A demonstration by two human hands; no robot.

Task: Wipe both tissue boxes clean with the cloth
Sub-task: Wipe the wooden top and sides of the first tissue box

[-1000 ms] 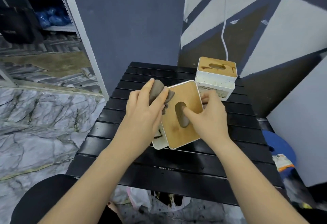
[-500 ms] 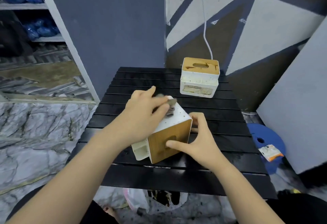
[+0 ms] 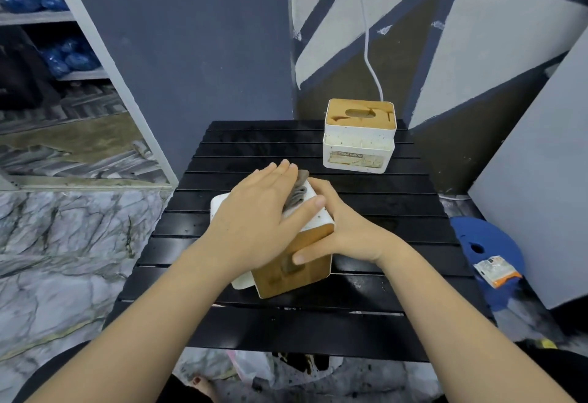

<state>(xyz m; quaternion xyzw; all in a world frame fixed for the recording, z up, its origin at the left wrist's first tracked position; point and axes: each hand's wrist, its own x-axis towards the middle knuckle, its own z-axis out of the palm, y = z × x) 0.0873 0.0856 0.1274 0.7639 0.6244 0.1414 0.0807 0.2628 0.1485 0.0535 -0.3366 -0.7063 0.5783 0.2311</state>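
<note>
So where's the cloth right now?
In the head view, the grey cloth is pressed under the left hand on the tipped tissue box, mid-table.

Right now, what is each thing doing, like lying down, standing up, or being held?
Near box: tipped on its side, wooden lid facing the camera, held.
Far box: upright on the table, untouched.
Cloth: bunched, pressed on the near box's white side.
Left hand: flat on the cloth.
Right hand: gripping the near box.
Table: bearing both boxes.
</note>
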